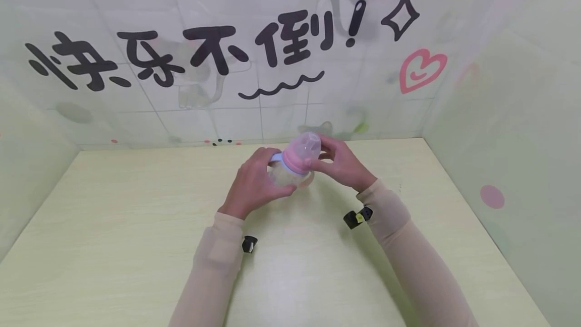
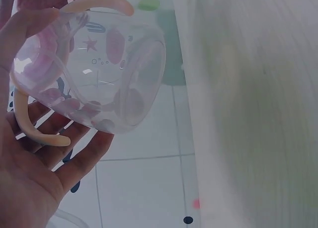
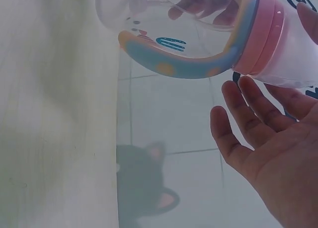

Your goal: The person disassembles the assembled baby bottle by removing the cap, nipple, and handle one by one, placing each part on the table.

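A clear baby bottle (image 1: 282, 175) with a pink collar (image 1: 292, 161), a see-through cap (image 1: 305, 144) and two curved handles is held tilted above the table. My left hand (image 1: 256, 183) grips its body from the left, thumb on the near side. Coloured prints show on the bottle (image 2: 107, 54) in the left wrist view, its base pointing right. At the cap and collar, my right hand (image 1: 342, 163) has its thumb in front and fingers behind. A blue and orange handle (image 3: 174, 64) hangs along the bottle in the right wrist view, where the lower fingers (image 3: 258, 114) are extended.
The pale wooden table (image 1: 113, 246) meets a white tiled wall (image 1: 227, 125) with black lettering and cartoon prints. A pale green side wall (image 1: 522, 115) stands at the right. Each sleeve carries a small black device (image 1: 249, 244) near the wrist.
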Tool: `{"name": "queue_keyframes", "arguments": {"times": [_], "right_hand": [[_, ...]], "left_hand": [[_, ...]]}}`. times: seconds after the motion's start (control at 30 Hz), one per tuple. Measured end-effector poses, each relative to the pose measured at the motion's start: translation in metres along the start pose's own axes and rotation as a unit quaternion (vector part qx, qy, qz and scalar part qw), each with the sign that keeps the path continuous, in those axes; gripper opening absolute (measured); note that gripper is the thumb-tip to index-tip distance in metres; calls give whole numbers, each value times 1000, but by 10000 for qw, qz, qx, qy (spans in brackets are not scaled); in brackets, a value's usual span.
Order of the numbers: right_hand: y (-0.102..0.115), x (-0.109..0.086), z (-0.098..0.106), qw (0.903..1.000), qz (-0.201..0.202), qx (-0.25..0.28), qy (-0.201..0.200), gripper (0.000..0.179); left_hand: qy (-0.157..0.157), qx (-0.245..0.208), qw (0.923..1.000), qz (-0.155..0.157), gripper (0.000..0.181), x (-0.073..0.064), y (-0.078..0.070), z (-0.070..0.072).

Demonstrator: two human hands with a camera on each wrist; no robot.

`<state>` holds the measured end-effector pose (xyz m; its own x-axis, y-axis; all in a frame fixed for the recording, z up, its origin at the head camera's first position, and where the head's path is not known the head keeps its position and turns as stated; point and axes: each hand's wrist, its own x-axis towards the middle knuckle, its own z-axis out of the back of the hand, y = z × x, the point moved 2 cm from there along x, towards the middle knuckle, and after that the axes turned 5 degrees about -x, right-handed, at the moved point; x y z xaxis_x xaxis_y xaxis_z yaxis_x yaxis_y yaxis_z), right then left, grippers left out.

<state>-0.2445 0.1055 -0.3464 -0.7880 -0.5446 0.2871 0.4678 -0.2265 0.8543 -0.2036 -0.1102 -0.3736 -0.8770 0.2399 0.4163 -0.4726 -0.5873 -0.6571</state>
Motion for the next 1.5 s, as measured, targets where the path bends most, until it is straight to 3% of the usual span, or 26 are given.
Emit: {"name": "queue_keyframes", "arguments": {"times": [0.13,0.5,0.67,0.8,0.93,1.17,1.5], "right_hand": [[3,-1,2,9998,5,74,-181,56],[5,-2,16,9942,11,43,-1076,41],[5,-7,26,9889,-273,55,-1456,45],[-4,-11,32,9854,-606,-270,-1571,47],[-19,-16,32,9796,-960,-862,-1538,49],[-40,-26,17,9689,-1436,-1762,-982,59],[-52,-31,3,9622,-1625,-2136,-451,65]], "left_hand": [[-36,35,10000,-48,67,0,0,-1],[-39,45,10000,4,71,-2,5,-4],[-102,86,9999,-60,71,-2,7,-2],[-111,96,9999,-61,71,-2,7,0],[-123,76,9999,-86,71,-2,8,1],[-145,13,9998,-115,70,-2,8,2],[-123,2,9999,-110,70,-1,7,2]]}}
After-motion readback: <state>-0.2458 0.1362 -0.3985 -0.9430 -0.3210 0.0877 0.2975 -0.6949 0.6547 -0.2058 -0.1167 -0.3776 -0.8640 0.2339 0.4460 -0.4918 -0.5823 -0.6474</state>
